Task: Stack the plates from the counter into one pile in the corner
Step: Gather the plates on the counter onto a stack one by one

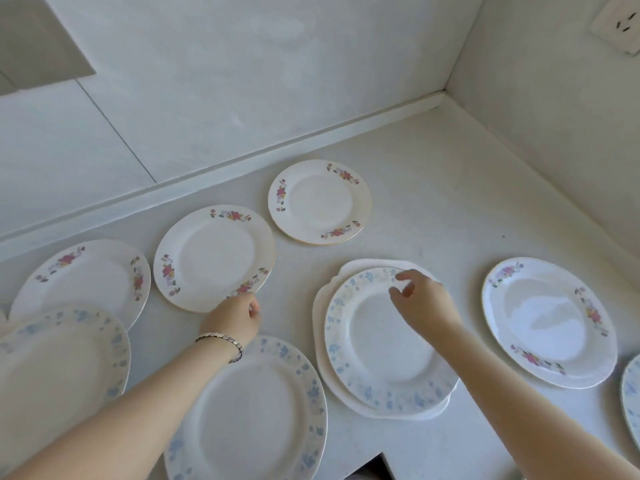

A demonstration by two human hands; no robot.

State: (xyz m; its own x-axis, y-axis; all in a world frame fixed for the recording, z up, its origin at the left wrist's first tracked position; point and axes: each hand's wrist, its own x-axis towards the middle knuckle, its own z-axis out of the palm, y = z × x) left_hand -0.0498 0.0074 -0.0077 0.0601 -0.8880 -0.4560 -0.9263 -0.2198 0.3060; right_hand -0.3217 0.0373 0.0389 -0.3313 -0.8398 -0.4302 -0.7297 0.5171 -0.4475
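Note:
Several plates lie spread on the white counter [433, 202]. A blue-flowered plate [384, 344] rests on a scalloped white plate [322, 341]; my right hand [420, 303] hovers over its far rim, fingers loosely curled, holding nothing. My left hand [235, 318] touches the near rim of a pink-flowered plate [214, 258], fingers curled at its edge. More pink-flowered plates lie at the back [318, 202], the left [90, 282] and the right [547, 323]. Blue-flowered plates sit near me in the middle [256, 417] and at the left [59, 368].
Two walls meet at the far right, forming the counter's corner [445, 95]. A wall socket [620, 24] is at the top right. Another plate's edge [632, 393] shows at the right border. A dark notch [377, 467] cuts into the counter's front edge.

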